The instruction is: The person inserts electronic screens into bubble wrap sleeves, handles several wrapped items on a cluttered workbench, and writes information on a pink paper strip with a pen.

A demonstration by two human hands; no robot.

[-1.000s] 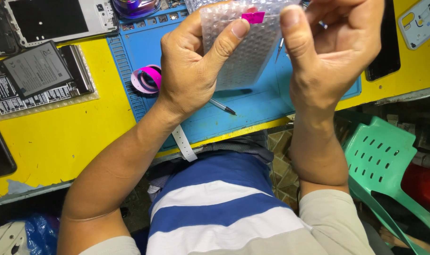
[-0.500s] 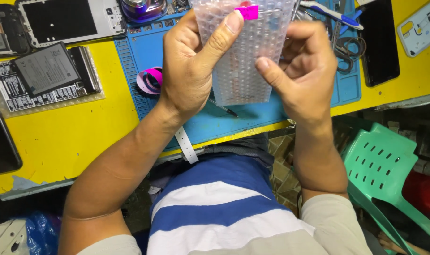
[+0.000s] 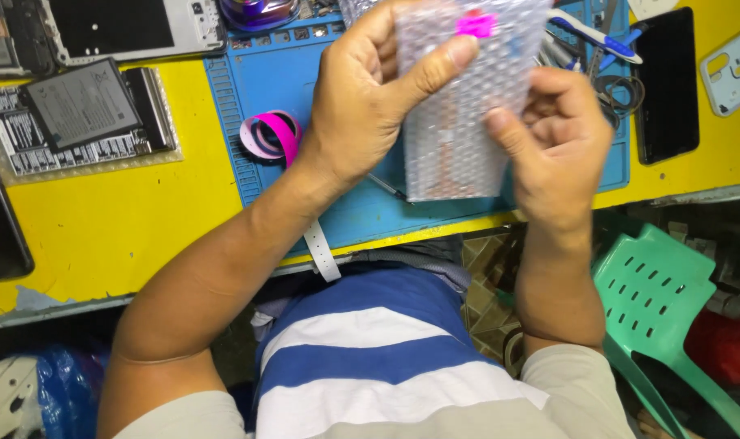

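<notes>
Two hands hold one bubble-wrap pouch (image 3: 459,106) up over the workbench, between the camera and the blue work mat (image 3: 224,106). The left hand (image 3: 362,106) wraps around the pouch's left edge, its thumb pressed flat across the front just under a small pink sticker (image 3: 476,24), fingers hidden behind the wrap. The right hand (image 3: 557,142) pinches the right edge lower down, thumb on the front face, the other fingers curled at the back. Held by both sides like this, the pouch stays flat and upright, probably so its sealed top and contents can be looked over; what lies inside cannot be made out through the bubbles.

Below and left of the pouch, a roll of pink tape (image 3: 270,136) sits on the mat, within easy reach. Scissors and blue-handled tweezers (image 3: 594,36) lie at the mat's far right corner, just beside a black phone screen (image 3: 667,85) resting on the yellow table (image 3: 102,211). Farther left, a dark phone battery (image 3: 81,102) lies on an opened device, and a white-framed phone (image 3: 122,28) sits at the table's far edge. A green plastic chair (image 3: 671,317) stands on the floor to the right.
</notes>
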